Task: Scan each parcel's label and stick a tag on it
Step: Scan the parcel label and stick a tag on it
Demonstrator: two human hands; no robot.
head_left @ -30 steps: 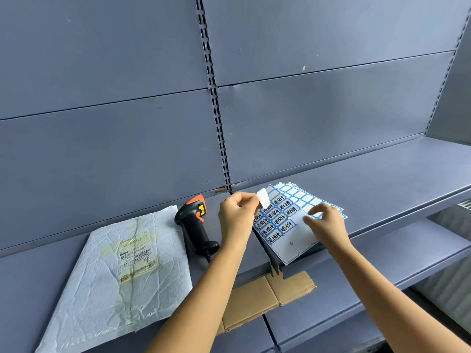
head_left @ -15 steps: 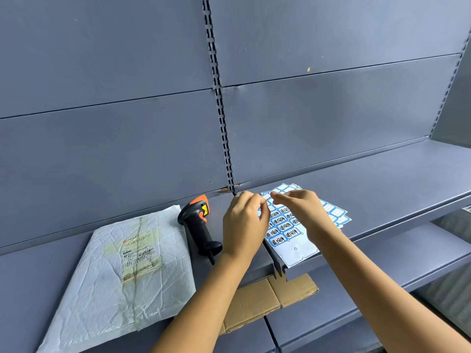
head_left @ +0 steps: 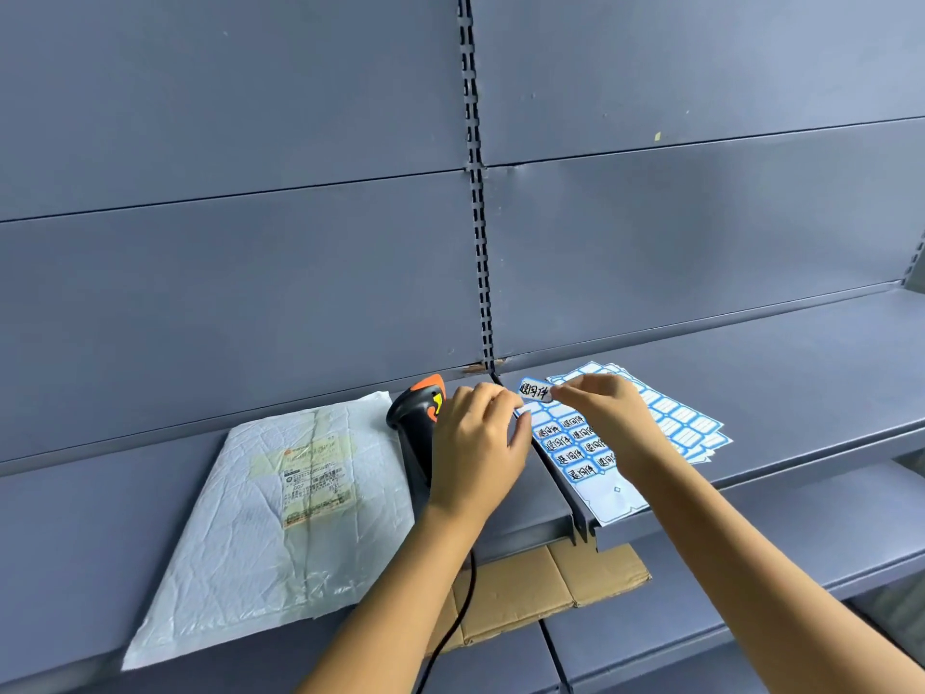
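A white plastic mailer parcel (head_left: 260, 533) lies flat on the grey shelf (head_left: 751, 373), its printed label (head_left: 313, 480) facing up. Just right of it stands a black and orange barcode scanner (head_left: 418, 410), partly hidden by my left hand (head_left: 475, 448). Sheets of blue-edged tags (head_left: 600, 458) lie to the right. My right hand (head_left: 605, 418) pinches one peeled tag (head_left: 534, 390) with handwriting, held above the sheets. My left hand's fingertips pinch a small white strip beside that tag.
A flat piece of brown cardboard (head_left: 540, 588) lies on the lower shelf under my arms. The scanner's black cable (head_left: 463, 598) hangs down past the shelf edge. The grey back panels rise close behind.
My right hand left the sheet, came up to my left hand and took the peeled tag, which now shows its written face. Both hands sit closer together.
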